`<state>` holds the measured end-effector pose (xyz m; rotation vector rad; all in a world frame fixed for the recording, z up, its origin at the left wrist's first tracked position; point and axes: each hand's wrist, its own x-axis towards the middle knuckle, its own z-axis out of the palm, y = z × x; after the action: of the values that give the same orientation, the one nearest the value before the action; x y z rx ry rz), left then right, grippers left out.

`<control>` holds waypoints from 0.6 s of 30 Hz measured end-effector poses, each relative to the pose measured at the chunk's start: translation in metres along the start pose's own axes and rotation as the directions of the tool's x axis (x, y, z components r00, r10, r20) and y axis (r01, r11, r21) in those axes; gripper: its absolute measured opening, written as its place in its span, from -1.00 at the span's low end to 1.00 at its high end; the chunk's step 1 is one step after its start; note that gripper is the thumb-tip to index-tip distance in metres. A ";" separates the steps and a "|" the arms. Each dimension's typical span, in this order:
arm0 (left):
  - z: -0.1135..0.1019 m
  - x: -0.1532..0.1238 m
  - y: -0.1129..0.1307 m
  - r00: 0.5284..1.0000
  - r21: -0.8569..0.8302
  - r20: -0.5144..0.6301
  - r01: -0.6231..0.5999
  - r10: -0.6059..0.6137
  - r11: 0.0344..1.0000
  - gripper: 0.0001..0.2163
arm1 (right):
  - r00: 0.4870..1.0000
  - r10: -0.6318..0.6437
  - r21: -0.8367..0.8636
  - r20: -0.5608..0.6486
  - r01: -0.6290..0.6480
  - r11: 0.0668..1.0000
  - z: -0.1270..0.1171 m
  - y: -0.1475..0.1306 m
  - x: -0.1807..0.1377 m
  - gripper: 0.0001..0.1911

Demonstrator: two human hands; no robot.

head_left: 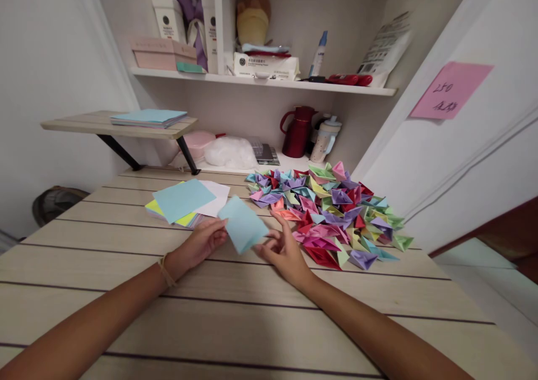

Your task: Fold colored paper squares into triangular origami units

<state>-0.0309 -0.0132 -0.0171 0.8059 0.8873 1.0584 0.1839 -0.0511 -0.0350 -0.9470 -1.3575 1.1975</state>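
Note:
A light blue sheet of paper (241, 223) is held up tilted above the wooden table. My left hand (205, 239) pinches its left corner between thumb and fingers. At its lower right corner, my right hand (281, 250) has thumb and fingers closed on the edge, with the index finger raised. Just behind the left hand lies a stack of coloured paper (181, 200), light blue on top, with yellow and white sheets sticking out. A pile of folded paper boats (332, 212) in many colours spreads to the right of the right hand.
A small raised wooden stand (75, 123) at the back left carries more paper sheets (149, 117). Behind the table are a clear plastic bag (231, 152), a red jug (297, 132) and a pale tumbler (325, 140). A pink note (452, 91) sticks to the right wall.

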 end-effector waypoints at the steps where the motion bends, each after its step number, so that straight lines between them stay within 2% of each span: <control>1: -0.001 0.000 0.001 0.997 0.046 0.061 0.044 -0.047 0.998 -0.84 | 0.998 -0.049 -0.050 0.036 0.050 0.997 0.000 0.000 -0.002 -0.12; 3: 0.000 -0.002 0.003 0.984 0.154 0.139 0.093 -0.114 0.984 -0.83 | 0.978 -0.131 -0.183 0.161 0.160 0.970 -0.001 -0.001 -0.005 -0.15; 5: 0.003 -0.005 0.002 0.978 0.232 0.159 0.099 -0.138 0.968 -0.80 | 0.928 -0.168 -0.302 0.332 0.273 0.913 -0.002 -0.002 -0.007 -0.34; 7: 0.006 -0.007 -0.001 0.982 0.268 0.158 0.059 -0.105 0.962 -0.75 | 0.891 -0.184 -0.337 0.414 0.338 0.879 -0.002 -0.003 -0.006 -0.53; 9: 0.008 -0.009 -0.003 0.988 0.270 0.150 -0.019 -0.023 0.963 -0.68 | 0.911 -0.190 -0.324 0.367 0.317 0.891 -0.003 -0.003 -0.004 -0.65; 11: 0.008 -0.009 -0.006 0.988 0.261 0.145 -0.096 0.060 0.960 -0.65 | 0.953 -0.170 -0.290 0.250 0.241 0.926 -0.004 -0.001 0.000 -0.77; 13: 0.007 -0.008 -0.009 0.980 0.273 0.178 -0.140 0.093 0.952 -0.69 | 0.985 -0.116 -0.233 0.126 0.143 0.962 -0.006 0.001 0.004 -0.85; 15: 0.005 -0.007 -0.013 0.965 0.324 0.247 -0.162 0.082 0.932 -0.75 | 0.998 -0.043 -0.175 0.051 0.052 0.983 -0.006 0.002 0.006 -0.78; 18: 0.002 -0.006 -0.019 0.946 0.426 0.321 -0.192 0.051 0.884 -0.79 | 0.999 0.000 -0.151 0.054 0.008 0.988 -0.006 0.001 0.008 -0.71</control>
<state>-0.0229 -0.0248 -0.0316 1.3952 0.8360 0.8104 0.1886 -0.0419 -0.0350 -1.0244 -1.5094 1.1366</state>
